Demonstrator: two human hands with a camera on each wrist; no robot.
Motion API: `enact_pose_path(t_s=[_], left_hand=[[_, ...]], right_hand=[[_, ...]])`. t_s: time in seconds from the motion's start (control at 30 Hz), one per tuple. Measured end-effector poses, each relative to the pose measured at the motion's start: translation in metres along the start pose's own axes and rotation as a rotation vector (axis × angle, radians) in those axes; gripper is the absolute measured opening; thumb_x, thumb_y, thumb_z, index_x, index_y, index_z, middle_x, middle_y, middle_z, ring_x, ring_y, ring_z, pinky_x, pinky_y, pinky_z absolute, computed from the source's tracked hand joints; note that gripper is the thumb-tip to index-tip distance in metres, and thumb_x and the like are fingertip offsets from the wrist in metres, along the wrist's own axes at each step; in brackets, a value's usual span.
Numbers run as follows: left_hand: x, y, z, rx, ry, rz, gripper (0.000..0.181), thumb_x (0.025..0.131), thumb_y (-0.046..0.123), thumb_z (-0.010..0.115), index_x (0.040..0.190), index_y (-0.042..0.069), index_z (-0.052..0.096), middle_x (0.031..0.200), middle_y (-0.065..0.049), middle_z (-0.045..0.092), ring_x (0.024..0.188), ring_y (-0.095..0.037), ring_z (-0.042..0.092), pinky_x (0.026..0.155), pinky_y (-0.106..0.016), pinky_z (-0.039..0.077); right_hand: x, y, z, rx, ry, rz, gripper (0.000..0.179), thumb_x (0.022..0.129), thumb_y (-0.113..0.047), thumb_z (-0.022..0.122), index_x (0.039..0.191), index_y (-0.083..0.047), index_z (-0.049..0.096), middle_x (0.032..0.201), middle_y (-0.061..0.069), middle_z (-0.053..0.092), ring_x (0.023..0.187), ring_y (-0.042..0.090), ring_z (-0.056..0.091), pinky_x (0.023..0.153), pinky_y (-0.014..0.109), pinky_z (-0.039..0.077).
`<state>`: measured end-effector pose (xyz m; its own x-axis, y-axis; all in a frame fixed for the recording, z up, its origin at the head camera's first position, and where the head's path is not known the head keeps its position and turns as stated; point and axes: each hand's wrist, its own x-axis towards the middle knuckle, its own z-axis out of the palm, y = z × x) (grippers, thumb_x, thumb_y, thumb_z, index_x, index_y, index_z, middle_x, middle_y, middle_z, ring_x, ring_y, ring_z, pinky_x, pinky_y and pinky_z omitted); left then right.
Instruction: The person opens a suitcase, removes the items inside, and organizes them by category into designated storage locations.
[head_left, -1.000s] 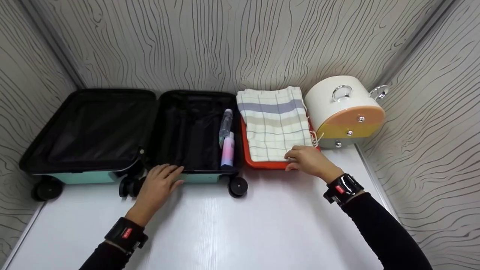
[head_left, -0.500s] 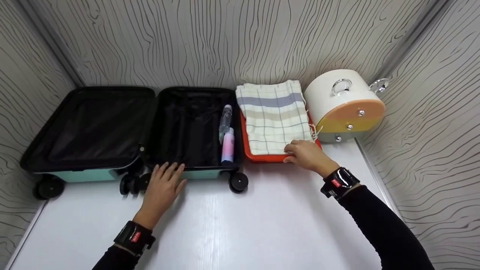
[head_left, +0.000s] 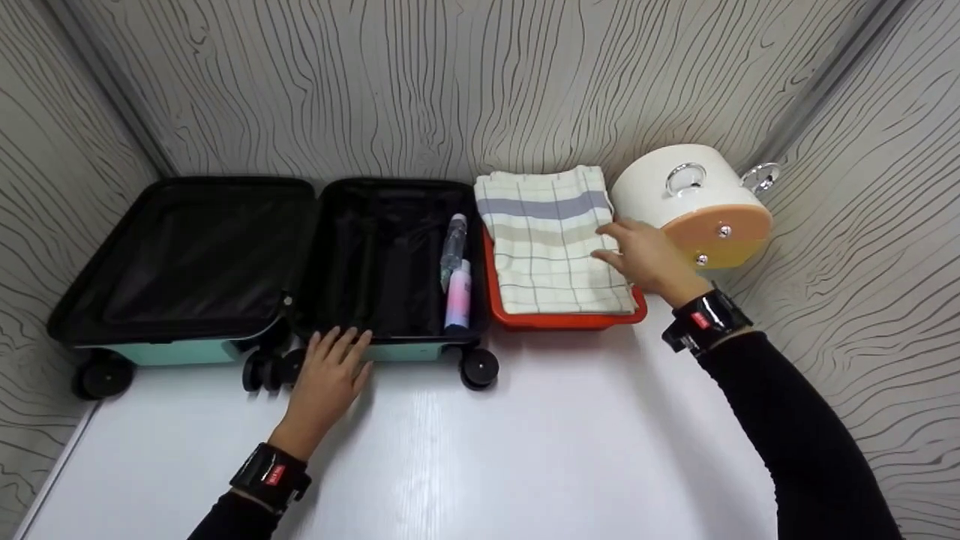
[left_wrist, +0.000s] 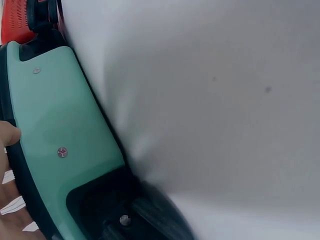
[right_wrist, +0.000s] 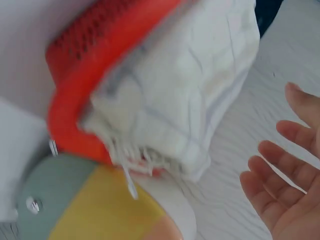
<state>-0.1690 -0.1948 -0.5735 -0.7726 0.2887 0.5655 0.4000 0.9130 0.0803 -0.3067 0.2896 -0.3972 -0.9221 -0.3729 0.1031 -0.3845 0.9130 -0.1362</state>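
You are touching the suitcase and hovering by the towel.
Your left hand is resting loosely on the suitcase's edge, gripping nothing; the towel is lying folded in the red basket, your right hand hovering near its right edge, fingers parted, holding nothing. If lifting, supporting the folds underneath should prevent slipping.

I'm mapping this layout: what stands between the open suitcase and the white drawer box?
The head view shows a red basket holding a fringed checked cloth; the right hand overlaps its edge in that view.
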Motion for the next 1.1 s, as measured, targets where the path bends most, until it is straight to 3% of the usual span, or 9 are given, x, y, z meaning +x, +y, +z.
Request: enact_pose_path(t_s=[0.27,0.6,0.7,0.93,1.1], left_hand=[[-0.003,-0.003,0.003,0.0,0.041,0.015,0.051,0.088,0.018,0.087,0.136,0.005,0.073,0.13,-0.022,0.076,0.124,-0.047,0.07,0.109,-0.067,0.056],[-0.001,-0.003,0.005,-0.001,0.051,0.029,0.051,0.089,0.019,0.086,0.137,0.005,0.073,0.13,-0.022,0.076,0.124,-0.047,0.07,0.109,-0.068,0.056],[0.0,-0.003,0.004,0.003,0.049,0.032,0.051,0.089,0.019,0.087,0.137,0.005,0.073,0.13,-0.021,0.076,0.124,-0.047,0.071,0.109,-0.067,0.056],[0.0,-0.003,0.004,0.02,0.039,0.033,0.054,0.087,0.018,0.089,0.137,0.007,0.073,0.13,-0.02,0.076,0.124,-0.046,0.07,0.108,-0.067,0.057],[0.0,-0.004,0.005,0.024,0.038,0.032,0.054,0.087,0.016,0.089,0.138,0.007,0.073,0.13,-0.019,0.076,0.124,-0.044,0.071,0.107,-0.065,0.058]], right_hand=[[0.023,0.03,-0.041,-0.06,0.053,0.069,0.049,0.107,-0.025,0.067,0.147,0.004,0.059,0.146,0.037,0.06,0.136,0.058,0.057,0.118,0.068,0.046],[0.042,0.074,-0.061,-0.108,0.211,0.173,0.044,0.105,-0.02,0.066,0.139,0.008,0.062,0.14,0.043,0.058,0.13,0.065,0.054,0.115,0.071,0.044],[0.048,0.084,-0.066,-0.108,0.196,0.217,0.045,0.104,-0.02,0.066,0.138,0.01,0.061,0.142,0.044,0.055,0.133,0.065,0.051,0.118,0.071,0.042],[0.064,0.101,-0.073,-0.051,0.062,0.292,0.053,0.101,-0.026,0.069,0.137,0.012,0.062,0.136,0.045,0.061,0.132,0.064,0.053,0.114,0.072,0.044],[0.074,0.106,-0.073,-0.013,0.011,0.304,0.044,0.101,-0.024,0.07,0.125,0.013,0.068,0.129,0.04,0.067,0.127,0.062,0.058,0.111,0.07,0.046]])
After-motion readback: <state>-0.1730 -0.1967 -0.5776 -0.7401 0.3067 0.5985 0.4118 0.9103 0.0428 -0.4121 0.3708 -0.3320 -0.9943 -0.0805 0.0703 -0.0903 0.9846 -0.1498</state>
